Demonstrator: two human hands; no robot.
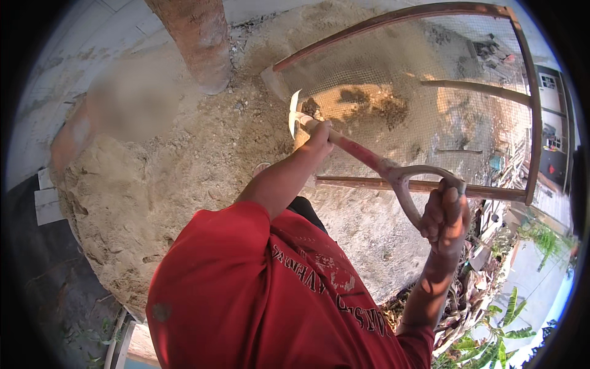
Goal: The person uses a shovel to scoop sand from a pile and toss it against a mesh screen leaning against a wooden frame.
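Both my hands are closed on a shovel that slants across the view. My left hand wraps round the shaft just behind the pale metal blade, which shows nearly edge-on. At the other end, my right hand grips the D-shaped handle. The shovel is held over the lower edge of a large wood-framed mesh screen. Brown soil clumps show at the mesh near the blade; I cannot tell whether they lie on it or behind it. Whether the blade carries any soil is hidden.
Loose sandy soil spreads across the ground to my left. A thick rough post or trunk stands at the far side. White block pieces lie at the left edge. Dry leaves and debris lie below my right arm, with green plants beyond.
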